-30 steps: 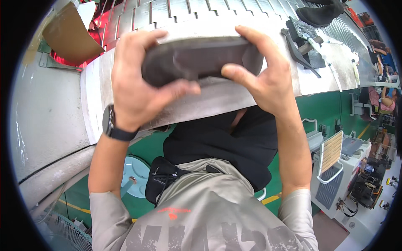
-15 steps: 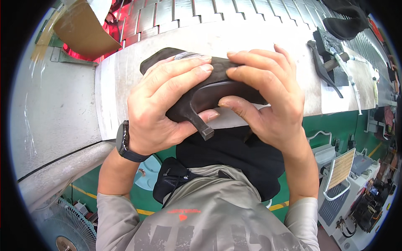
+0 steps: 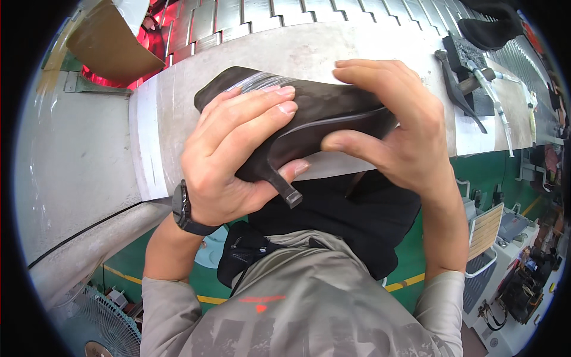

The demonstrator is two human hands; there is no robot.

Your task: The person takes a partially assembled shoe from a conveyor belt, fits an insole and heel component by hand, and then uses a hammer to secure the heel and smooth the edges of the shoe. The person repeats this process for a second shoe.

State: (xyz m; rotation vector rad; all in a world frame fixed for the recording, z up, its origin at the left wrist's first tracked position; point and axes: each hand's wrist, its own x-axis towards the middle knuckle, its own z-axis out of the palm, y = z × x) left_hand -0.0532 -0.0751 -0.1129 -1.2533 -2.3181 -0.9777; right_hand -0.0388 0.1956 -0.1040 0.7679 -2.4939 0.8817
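Under the left hand (image 3: pixel 221 152), partly masked, a dark-brown, slim-heeled boot (image 3: pixel 330 100) sits clasped at its heel end; the right hand (image 3: pixel 401 113) cups loosely open about the toe, a black, rough-textured block (image 3: pixel 463 53) further right.

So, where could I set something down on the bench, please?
Bare bench lies between the dark heeled shoe and metal slats, and between the left hand and white strip. It's crowded around the black block.

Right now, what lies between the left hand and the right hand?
The middle part of the dark heeled shoe lies between left hand and right hand, seen in the head view.
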